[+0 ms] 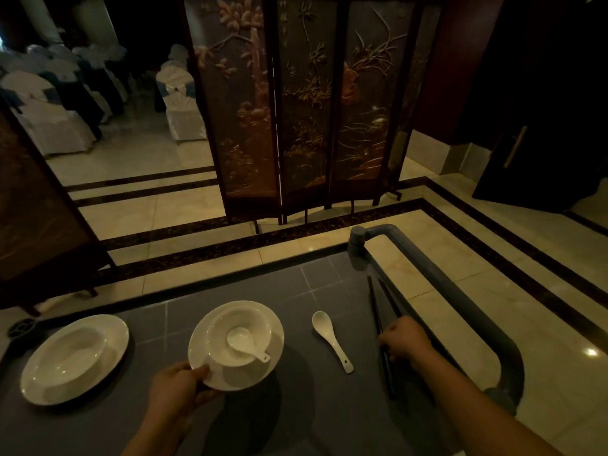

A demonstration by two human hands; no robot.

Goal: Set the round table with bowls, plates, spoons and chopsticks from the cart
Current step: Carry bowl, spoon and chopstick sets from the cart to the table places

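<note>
On the grey cart top point(296, 406), my left hand point(179, 386) grips the near rim of a white plate point(263, 366). That plate carries a white bowl point(227, 324) with a white spoon point(245, 343) lying in it. A second plate with a bowl point(74, 357) sits at the left. A loose white spoon point(330, 339) lies right of the held plate. My right hand point(406, 339) is closed over dark chopsticks point(375, 307) lying near the cart's right side.
The cart's grey handle bar point(460, 297) runs along its right side. A carved folding screen point(309, 103) stands ahead on the tiled floor. Covered chairs point(179, 100) stand at the back left, and a dark door point(539, 133) is at the right.
</note>
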